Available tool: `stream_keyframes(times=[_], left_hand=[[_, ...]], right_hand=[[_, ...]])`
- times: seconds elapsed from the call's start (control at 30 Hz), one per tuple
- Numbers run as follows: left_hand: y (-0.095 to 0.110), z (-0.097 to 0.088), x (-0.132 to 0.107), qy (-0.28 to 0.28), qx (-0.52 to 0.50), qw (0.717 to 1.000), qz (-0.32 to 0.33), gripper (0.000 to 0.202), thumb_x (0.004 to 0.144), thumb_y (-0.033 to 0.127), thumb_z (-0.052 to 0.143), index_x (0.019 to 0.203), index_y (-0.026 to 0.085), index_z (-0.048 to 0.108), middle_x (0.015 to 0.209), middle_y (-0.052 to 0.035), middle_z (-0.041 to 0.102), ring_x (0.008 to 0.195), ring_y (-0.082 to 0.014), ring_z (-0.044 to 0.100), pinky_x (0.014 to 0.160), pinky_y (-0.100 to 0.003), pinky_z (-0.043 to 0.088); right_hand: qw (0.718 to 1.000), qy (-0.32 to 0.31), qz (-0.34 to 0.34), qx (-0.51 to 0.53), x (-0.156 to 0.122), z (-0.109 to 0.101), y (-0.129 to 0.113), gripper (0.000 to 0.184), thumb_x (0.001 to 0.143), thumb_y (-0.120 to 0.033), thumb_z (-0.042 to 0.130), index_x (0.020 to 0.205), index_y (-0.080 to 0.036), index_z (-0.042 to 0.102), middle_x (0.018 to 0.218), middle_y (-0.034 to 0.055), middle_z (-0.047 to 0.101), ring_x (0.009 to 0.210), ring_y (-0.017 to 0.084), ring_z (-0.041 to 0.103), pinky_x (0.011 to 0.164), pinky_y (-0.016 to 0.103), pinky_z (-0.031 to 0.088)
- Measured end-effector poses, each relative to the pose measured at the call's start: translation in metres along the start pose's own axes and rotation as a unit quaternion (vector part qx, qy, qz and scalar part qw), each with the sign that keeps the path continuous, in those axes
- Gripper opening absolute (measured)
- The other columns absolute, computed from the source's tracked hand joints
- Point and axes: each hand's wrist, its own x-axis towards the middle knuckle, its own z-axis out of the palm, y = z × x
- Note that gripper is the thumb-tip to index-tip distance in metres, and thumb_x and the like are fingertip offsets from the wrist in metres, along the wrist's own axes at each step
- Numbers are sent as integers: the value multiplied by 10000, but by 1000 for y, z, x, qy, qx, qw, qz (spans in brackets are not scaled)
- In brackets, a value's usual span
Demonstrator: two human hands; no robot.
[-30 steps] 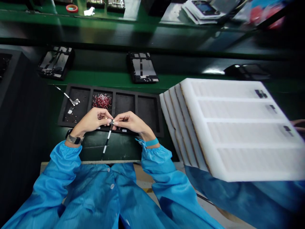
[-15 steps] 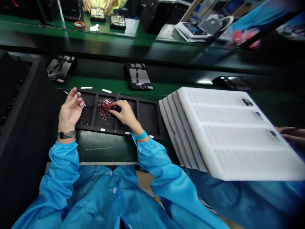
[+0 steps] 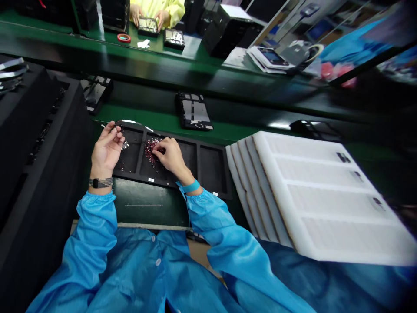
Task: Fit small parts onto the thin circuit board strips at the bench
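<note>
My left hand [image 3: 106, 150] is raised palm-up over the left end of a black compartment tray [image 3: 213, 174]. Its fingertips pinch a thin flex cable [image 3: 128, 121], which arcs to the right with a pale glint. A small silvery piece [image 3: 125, 145] shows under those fingers; whether it belongs to the cable I cannot tell. My right hand [image 3: 173, 160] reaches into the second compartment, thumb and forefinger together at a heap of tiny red and silver parts, seemingly screws [image 3: 151, 151]. Whatever sits between these fingertips is too small to make out.
White foam trays [image 3: 325, 191] are stacked at right, black foam trays [image 3: 70, 113] at left. Device units [image 3: 194, 112] lie on the green bench behind the tray. Across it, a person in yellow [image 3: 176, 11] handles another unit [image 3: 148, 25].
The view has shifted, so everything sits further right and lower. My right fingertips have moved deeper into the heap. The flex cable in my left hand shows a longer arc.
</note>
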Motion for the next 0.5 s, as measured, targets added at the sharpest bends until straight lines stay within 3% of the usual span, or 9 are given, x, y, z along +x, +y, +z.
stream_keyframes(times=[0.17, 0.27, 0.5], left_hand=[[-1, 4, -3, -1, -30, 999, -20, 207, 899, 83, 747, 1044, 230, 747, 937, 0, 759, 781, -87, 695, 778, -199, 568], [-4, 8, -6, -22, -28, 999, -23, 271, 867, 75, 786, 1089, 230, 758, 949, -3, 767, 779, -89, 703, 777, -192, 578], [-13, 18, -10, -29, -2, 999, -25, 260, 788, 77, 839, 999, 201, 753, 906, -10, 772, 770, -107, 713, 791, -228, 600]], right_hand=[[992, 73, -40, 96, -10, -6, 2, 80, 950, -215, 748, 872, -228, 756, 1008, 77, 748, 1039, 283, 605, 998, 479, 470], [981, 115, -45, 153, -16, -9, -1, 74, 935, -192, 757, 884, -243, 773, 935, 46, 770, 982, 263, 645, 938, 448, 516], [962, 135, -18, 237, -28, -11, -12, 61, 933, -241, 763, 927, -237, 824, 931, 45, 781, 889, 225, 697, 862, 391, 558]])
